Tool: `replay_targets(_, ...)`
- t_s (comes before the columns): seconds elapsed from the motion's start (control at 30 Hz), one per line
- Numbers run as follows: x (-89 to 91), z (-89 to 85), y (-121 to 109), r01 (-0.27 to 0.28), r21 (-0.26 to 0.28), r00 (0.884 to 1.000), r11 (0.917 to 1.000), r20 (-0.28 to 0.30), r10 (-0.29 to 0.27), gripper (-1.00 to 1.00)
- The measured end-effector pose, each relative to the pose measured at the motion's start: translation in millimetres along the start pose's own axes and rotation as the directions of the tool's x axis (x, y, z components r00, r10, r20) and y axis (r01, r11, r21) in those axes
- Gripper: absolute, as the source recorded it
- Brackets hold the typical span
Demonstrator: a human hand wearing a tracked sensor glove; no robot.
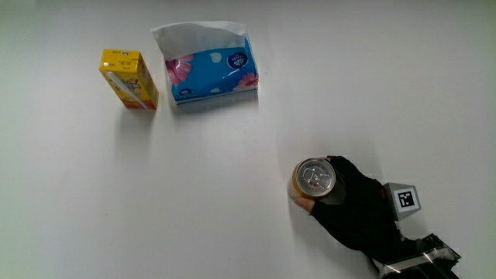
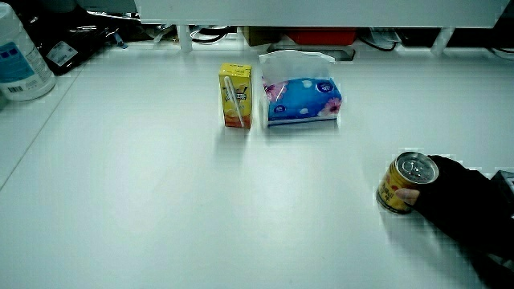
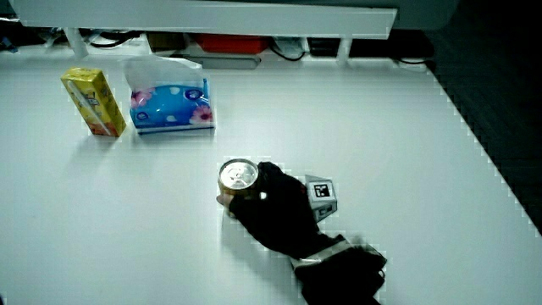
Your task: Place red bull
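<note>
White table point(image 1: 232, 194) is filling the main view, and in a side view a low partition point(image 2: 321, 12) is closing it off, with a pale bottle point(image 2: 20, 56) standing by the table's edge. Taking twelve o'clock as pointing away from the person, a yellow carton point(image 1: 129, 78) is standing upright, and a blue tissue box point(image 1: 211, 71) is sitting just beside it at its three o'clock, a white sheet poking out of its top. Both are lying well apart from the can point(image 1: 315, 180), at about its ten o'clock and farther from the person.

That can, gold-sided with a silver top, is standing upright on open table, or just above it; contact is not showing. The hand point(image 1: 353, 213) is lying at the can's four o'clock, its fingers wrapping round the can's side and holding it, the cube point(image 1: 404, 198) riding on its back.

Judging by this, the placing is nearly done. To finish well, the hand should be keeping the can vertical, settling its base flat before loosening the fingers, then drawing away toward four o'clock without brushing the side, since a tall narrow can is likely to tip.
</note>
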Motion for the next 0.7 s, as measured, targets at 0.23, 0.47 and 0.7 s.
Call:
replay_targets(0.23, 1.3, -0.8, -0.8, 0.023, 0.001, 1.0, 0.9997, -0.004, -0.023, -0.17)
replay_targets(0.47, 4.0, -0.1, -0.4, 0.031, -0.006, 0.999, 0.9995, 0.011, -0.031, -0.46)
replay_targets(0.7, 0.7, 2.7, 2.7, 0.064, -0.071, 0.998, 0.9955, 0.011, -0.063, -0.75)
